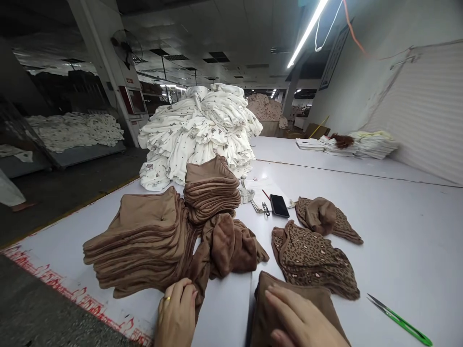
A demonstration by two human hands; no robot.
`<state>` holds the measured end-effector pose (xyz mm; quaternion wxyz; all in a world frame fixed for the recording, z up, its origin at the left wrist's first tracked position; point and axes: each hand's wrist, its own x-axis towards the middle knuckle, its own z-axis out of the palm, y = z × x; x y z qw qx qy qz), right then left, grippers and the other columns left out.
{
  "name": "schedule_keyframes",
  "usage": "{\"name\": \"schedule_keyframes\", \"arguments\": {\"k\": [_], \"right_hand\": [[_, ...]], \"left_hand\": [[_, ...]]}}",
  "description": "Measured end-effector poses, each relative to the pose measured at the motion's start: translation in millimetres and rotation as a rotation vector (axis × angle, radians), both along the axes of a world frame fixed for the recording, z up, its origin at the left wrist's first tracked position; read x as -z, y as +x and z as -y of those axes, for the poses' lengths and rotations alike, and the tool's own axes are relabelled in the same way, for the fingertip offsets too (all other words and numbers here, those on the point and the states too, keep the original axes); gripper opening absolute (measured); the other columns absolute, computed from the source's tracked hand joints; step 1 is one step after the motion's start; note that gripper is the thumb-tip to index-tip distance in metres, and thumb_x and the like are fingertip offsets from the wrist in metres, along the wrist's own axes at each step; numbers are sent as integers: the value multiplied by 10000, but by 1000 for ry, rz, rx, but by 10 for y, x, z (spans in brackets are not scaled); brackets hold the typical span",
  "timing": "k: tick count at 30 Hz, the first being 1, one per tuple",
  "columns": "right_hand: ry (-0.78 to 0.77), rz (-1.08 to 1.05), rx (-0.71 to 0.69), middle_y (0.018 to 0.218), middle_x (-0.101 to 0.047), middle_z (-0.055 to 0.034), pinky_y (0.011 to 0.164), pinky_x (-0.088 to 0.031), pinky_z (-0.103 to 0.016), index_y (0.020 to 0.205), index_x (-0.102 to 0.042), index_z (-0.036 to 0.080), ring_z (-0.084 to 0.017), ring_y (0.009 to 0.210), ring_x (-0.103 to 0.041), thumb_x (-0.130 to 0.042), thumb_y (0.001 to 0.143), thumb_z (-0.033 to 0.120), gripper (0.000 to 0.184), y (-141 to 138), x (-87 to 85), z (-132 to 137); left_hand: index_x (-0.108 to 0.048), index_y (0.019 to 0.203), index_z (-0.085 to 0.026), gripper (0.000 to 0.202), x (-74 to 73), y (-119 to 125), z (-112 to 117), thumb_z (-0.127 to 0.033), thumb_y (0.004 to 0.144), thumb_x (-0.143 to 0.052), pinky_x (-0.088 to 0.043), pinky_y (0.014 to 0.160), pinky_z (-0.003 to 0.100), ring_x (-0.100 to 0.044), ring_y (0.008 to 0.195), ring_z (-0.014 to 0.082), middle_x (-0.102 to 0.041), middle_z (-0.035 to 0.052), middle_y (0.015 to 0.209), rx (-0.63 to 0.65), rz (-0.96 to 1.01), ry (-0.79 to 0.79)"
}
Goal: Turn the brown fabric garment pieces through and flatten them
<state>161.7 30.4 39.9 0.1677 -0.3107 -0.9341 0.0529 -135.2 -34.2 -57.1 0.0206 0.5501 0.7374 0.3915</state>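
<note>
Your left hand (pixel 177 313) pinches a brown piece (pixel 202 274); your right hand (pixel 300 318) lies open on the folded cloth (pixel 264 299) at the near edge of the worktop (pixel 398 231). Soft, limp, light: grip its edge.

Left hand (pixel 176 313) pinching brown cloth (pixel 231 246), right hand (pixel 302 320) flat on folded piece (pixel 264 308)

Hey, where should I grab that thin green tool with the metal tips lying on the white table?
Take the thin green tool by its green handle, coming from the near right. It lies flat on the white table, slanted, pointed metal tips aimed far-left, so the handle is the safe, nearest end.
</note>
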Motion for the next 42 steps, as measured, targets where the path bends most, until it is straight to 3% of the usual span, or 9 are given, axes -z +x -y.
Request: {"name": "schedule_keyframes", "arguments": {"k": [4, 8, 13, 15, 18, 23, 28, 34, 42], "right_hand": [[-210, -66, -88, 1101, -710, -142, 833, -595, -342, 1224, -622, 134, -243, 958, -698, -482, 923, 189, 336, -495, -121, -53], [-359, -278, 5, 1472, -433, -146, 1092, -393, -429, 1397, -466, 190, -238, 1352, -419, -390, 980, 236, 427, -749, -225, -266], [-689, -320, -201, 1458, -456, -94, 1099, -355, -410, 1282, -579, 248, -232, 1346, -421, -547, 936, 301, 352, -820, -393, -391], [-697, -339, -164, 1118, -657, -75, 919, -487, -337, 989, -658, 202, -209, 1067, -608, -548, 924, 292, 156, -810, -371, -335], [-643, -423, 34, 720, -553, 8, 660, -455, -270, 722, -471, 212, -154, 694, -532, -394, 973, 359, 301, -774, -266, -240], [-771, -640, 188, 696, -436, 19, 677, -410, -290, 684, -334, 229, -161, 693, -449, -309, 962, 512, 397, -678, -217, -267], [-691, -541, 289, 765, -538, -13, 734, -440, -329, 778, -485, 211, -194, 755, -530, -372, 965, 429, 309, -530, -350, -344], [-249, -522, -42, 1077, -577, -74, 856, -450, -335, 1120, -578, 225, -209, 988, -546, -530, 906, 211, 219, -534, -469, -210], [-492, -655, 145, 735, -539, 3, 620, -421, -256, 774, -491, 210, -150, 685, -520, -446, 958, 261, 196, -625, -386, -258]], "left_hand": [[-598, 946, -238, 206, -226, 78, 23, -356, 939, -429, -488, 894, 357, -633, 1048, 246, -710, 83, 1058, -57, 334, 54], [-617, 876, -245, 290, -707, 255, 46, -521, 876, -531, -459, 912, 256, -616, 1028, 192, -733, 16, 1006, 14, 1049, 40], [-624, 845, -233, 289, -1075, 395, -5, -521, 831, -596, -505, 800, 281, -658, 869, 204, -736, 15, 853, 185, 1309, 67], [-620, 819, -235, 253, -1135, 427, -33, -488, 834, -608, -501, 844, 301, -664, 917, 219, -735, 17, 894, 210, 1310, 88], [-653, 829, -244, 365, -1144, 471, -58, -602, 759, -638, -464, 942, 305, -641, 1018, 241, -719, 24, 995, 220, 1168, 172], [-668, 906, -250, 460, -1036, 527, -119, -527, 576, -829, -493, 653, 205, -630, 809, 175, -699, 7, 866, 165, 1059, 48], [-669, 954, -247, 414, -1107, 608, -215, -392, 606, -840, -517, 821, 330, -664, 910, 231, -728, 25, 951, 301, 1424, 35], [-653, 1012, -228, 400, -1034, 802, -209, -394, 675, -791, -546, 814, 307, -689, 908, 237, -732, 68, 970, 291, 1179, 90], [-647, 861, -285, 165, -905, 767, -287, -138, 830, -580, -439, 877, 317, -604, 918, 202, -619, 27, 953, 110, 244, 451]]}}
